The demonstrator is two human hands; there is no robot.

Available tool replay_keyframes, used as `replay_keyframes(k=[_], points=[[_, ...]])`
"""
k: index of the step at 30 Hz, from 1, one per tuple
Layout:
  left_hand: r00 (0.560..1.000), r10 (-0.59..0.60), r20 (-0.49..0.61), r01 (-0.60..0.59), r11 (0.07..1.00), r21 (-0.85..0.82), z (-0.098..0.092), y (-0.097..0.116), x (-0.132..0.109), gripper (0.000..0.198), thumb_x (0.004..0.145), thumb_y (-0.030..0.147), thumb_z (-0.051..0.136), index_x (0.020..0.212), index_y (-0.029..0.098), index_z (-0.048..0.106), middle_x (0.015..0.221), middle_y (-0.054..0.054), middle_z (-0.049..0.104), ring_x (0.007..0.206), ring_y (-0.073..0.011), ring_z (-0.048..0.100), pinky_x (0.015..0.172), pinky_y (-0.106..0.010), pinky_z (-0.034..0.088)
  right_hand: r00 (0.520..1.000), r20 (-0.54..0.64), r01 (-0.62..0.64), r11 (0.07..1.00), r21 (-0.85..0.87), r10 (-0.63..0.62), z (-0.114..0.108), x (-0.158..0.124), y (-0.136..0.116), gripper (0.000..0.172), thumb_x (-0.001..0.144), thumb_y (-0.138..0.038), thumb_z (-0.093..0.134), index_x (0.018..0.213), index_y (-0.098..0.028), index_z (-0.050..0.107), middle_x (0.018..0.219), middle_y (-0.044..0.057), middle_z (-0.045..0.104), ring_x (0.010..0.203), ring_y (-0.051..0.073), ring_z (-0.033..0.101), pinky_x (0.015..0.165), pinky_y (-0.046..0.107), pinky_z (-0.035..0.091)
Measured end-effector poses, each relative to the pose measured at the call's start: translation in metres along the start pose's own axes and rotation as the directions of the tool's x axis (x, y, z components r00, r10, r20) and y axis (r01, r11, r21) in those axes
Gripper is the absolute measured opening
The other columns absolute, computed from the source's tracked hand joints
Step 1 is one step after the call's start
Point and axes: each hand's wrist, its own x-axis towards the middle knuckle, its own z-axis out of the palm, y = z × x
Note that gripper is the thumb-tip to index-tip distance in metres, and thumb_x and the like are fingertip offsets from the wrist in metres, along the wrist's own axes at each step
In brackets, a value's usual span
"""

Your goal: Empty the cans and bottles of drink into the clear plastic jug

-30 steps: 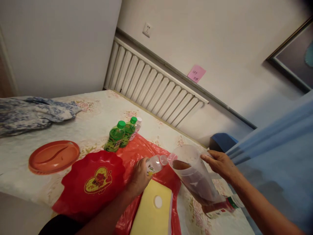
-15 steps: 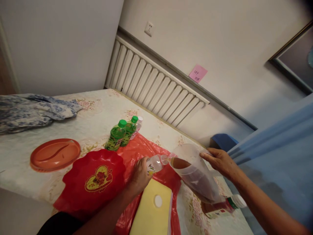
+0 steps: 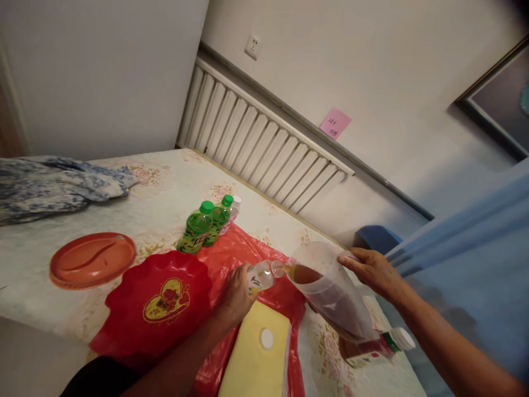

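Observation:
My left hand (image 3: 236, 296) is wrapped round a small clear plastic bottle (image 3: 264, 274) whose open mouth points right. My right hand (image 3: 372, 269) grips the handle side of a translucent plastic jug (image 3: 330, 292) holding brown liquid. The jug is tilted left, its spout touching the bottle's mouth, and the liquid reaches the spout. Both are held above a red plastic bag (image 3: 243, 259) on the flowered tablecloth (image 3: 157, 204).
A yellow board (image 3: 256, 358) with a round hole lies under my left hand. A red heart-printed dish (image 3: 157, 300), an orange plate (image 3: 91, 267), two green bottles (image 3: 198, 226) and a white-capped bottle (image 3: 235, 207) stand left. Another bottle (image 3: 376, 347) lies beneath the jug. Blue patterned cloth (image 3: 53, 184) lies far left.
The jug has tipped a little further towards the bottle and the brown liquid has run up to its spout. Both hands stay in place.

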Motion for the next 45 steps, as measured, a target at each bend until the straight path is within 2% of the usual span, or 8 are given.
replay_keyframes(k=[8,13,23,33,45], points=[[1.0,-0.002,0.008,0.002,1.0,-0.006,-0.0001,0.0001,0.0002,0.056,0.068,0.01,0.063,0.12,0.02,0.046,0.111,-0.009,0.059,0.105,-0.0241,0.056,0.091,-0.04,0.046,1.0,0.027,0.004,0.999,-0.036,-0.003,-0.0038,-0.0019,-0.007,0.052,0.078,-0.068,0.051,0.063,-0.018,0.056,0.054,-0.006,0.031,0.05,0.01,0.03,0.046,0.023,0.023],[1.0,0.0,0.003,0.0,1.0,-0.003,0.0009,-0.001,0.0001,0.06,0.065,0.007,0.061,0.122,0.019,0.045,0.113,-0.009,0.058,0.109,-0.0249,0.054,0.093,-0.041,0.046,1.0,0.015,0.006,1.0,-0.026,-0.005,-0.0051,-0.0021,-0.0075,0.052,0.078,-0.067,0.053,0.06,-0.019,0.051,0.054,-0.006,0.031,0.049,0.009,0.03,0.045,0.023,0.023],[1.0,0.005,-0.004,-0.005,1.0,0.001,0.0014,-0.0011,-0.0002,0.058,0.066,0.009,0.061,0.121,0.019,0.045,0.112,-0.008,0.058,0.105,-0.0236,0.055,0.092,-0.039,0.047,1.0,0.017,0.015,1.0,-0.006,-0.014,-0.007,-0.0016,-0.0061,0.05,0.078,-0.064,0.055,0.06,-0.018,0.054,0.053,-0.006,0.031,0.048,0.009,0.029,0.044,0.022,0.022],[1.0,0.006,-0.002,-0.006,1.0,0.003,0.0029,-0.0033,0.0,0.06,0.065,0.006,0.062,0.121,0.021,0.045,0.113,-0.008,0.058,0.107,-0.0259,0.055,0.094,-0.041,0.046,0.999,0.041,0.023,1.0,-0.002,-0.023,-0.0059,-0.0006,-0.0103,0.05,0.078,-0.064,0.055,0.059,-0.018,0.053,0.053,-0.006,0.03,0.048,0.008,0.029,0.043,0.022,0.022],[1.0,-0.006,0.013,0.007,1.0,-0.01,-0.0038,0.003,-0.0002,0.06,0.066,0.007,0.061,0.122,0.019,0.045,0.113,-0.009,0.058,0.107,-0.025,0.055,0.093,-0.041,0.046,0.999,0.052,0.01,1.0,0.001,-0.01,-0.0032,-0.0003,-0.0088,0.05,0.078,-0.065,0.055,0.062,-0.018,0.055,0.052,-0.007,0.03,0.047,0.009,0.029,0.043,0.023,0.021]])
